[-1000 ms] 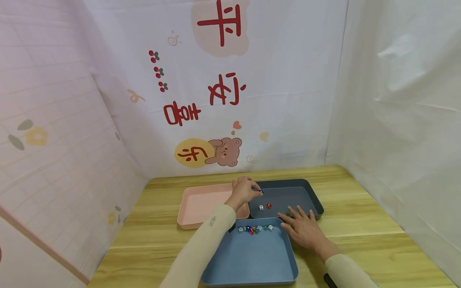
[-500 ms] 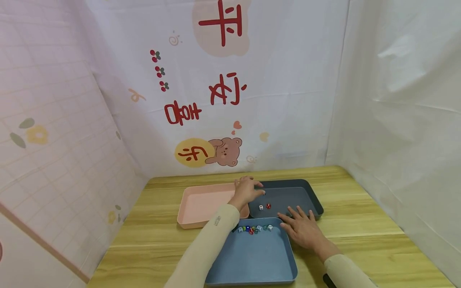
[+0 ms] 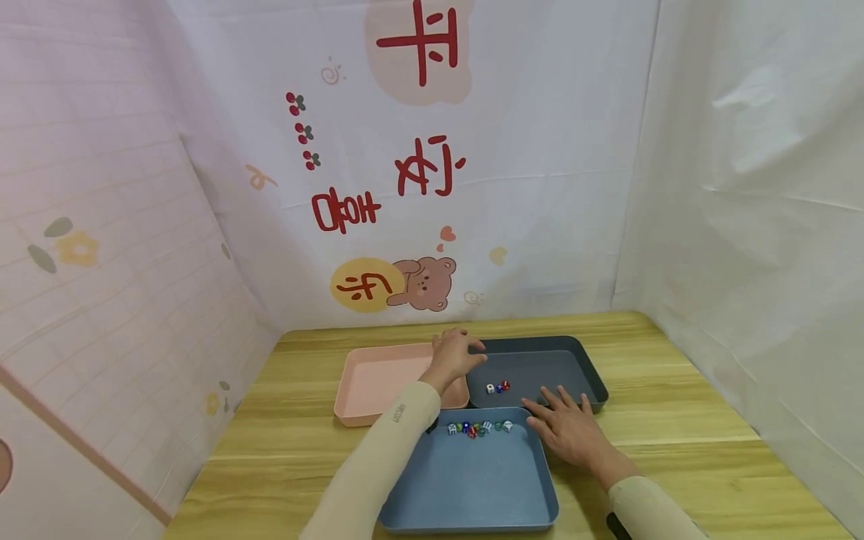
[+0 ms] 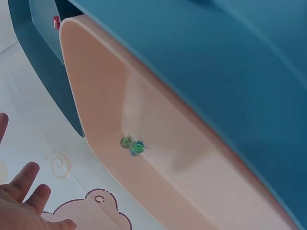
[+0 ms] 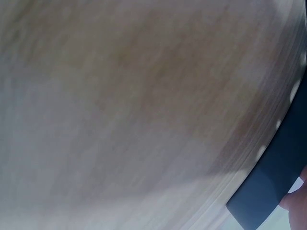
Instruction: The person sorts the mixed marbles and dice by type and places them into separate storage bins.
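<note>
1. The blue tray (image 3: 472, 487) sits nearest, at the lower middle of the frame. It should stay put; reaching low over its wall risks dragging a sleeve along the rim.

2. The mixed cluster (image 3: 472, 433) of dice and marbles lies along that tray's upper edge in the frame. The pieces sit tight together, so a narrow fingertip pinch on one outer piece seems safest; a marble would probably roll if nudged.

3. The right hand (image 3: 565, 429), right of centre and low, lies with fingers spread at the meeting corner of the blue and dark trays, holding nothing visible. Whether it presses a rim I cannot tell. Steadying both trays there would help, with fingers well off the dice.

4. The three dice (image 3: 499, 388), white, blue and red, lie side by side at the lower left of the dark tray (image 3: 547, 371). Any further die is best released low, so it does not bounce into them.

5. The pink tray (image 3: 385, 382), left of centre, holds green marbles (image 4: 137, 146) against its wall; a gentle, low release suits them.

6. The left hand (image 3: 454, 360) hovers over the pink and dark trays' shared edge, thumb and fingers parted, gripping nothing. Lifting clear of both rims before swinging back seems wise.
</note>
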{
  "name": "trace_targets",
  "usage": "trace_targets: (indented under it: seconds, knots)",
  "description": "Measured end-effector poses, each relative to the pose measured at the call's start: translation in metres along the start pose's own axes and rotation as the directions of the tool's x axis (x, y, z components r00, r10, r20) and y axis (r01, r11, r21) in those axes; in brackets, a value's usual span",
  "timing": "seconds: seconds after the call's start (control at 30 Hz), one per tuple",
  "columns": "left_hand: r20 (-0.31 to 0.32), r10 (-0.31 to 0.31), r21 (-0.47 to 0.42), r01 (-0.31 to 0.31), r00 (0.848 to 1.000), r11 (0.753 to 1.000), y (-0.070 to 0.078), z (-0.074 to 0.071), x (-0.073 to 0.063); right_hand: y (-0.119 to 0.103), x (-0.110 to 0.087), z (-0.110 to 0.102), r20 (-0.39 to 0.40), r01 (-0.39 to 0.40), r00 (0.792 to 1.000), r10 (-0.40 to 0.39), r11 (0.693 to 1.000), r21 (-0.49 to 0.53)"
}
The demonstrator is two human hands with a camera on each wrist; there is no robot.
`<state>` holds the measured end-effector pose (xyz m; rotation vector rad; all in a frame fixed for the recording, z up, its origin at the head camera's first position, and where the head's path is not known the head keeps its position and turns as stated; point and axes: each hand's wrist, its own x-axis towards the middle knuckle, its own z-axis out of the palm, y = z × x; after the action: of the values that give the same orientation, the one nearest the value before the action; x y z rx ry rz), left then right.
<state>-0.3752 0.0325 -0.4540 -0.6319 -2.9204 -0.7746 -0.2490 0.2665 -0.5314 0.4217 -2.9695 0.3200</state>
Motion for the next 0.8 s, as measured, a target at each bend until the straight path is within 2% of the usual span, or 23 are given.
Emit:
trace_targets:
  seconds: [0.37,0.57,0.8]
  knots:
    - [0.019,0.014,-0.030,-0.013,1.000,0.999,-0.003,-0.015,-0.010,-0.001,0.002,0.001,0.006,0.000,1.000,0.000,1.000,0.012]
    - [0.022,0.002,-0.015,-0.001,1.000,1.000,-0.006,-0.024,-0.016,-0.001,0.001,-0.002,-0.005,0.007,1.000,-0.007,1.000,0.007]
    - [0.012,0.001,-0.069,0.000,1.000,0.998,-0.012,-0.029,-0.023,0.000,0.001,0.002,-0.006,0.011,1.000,-0.011,1.000,0.029]
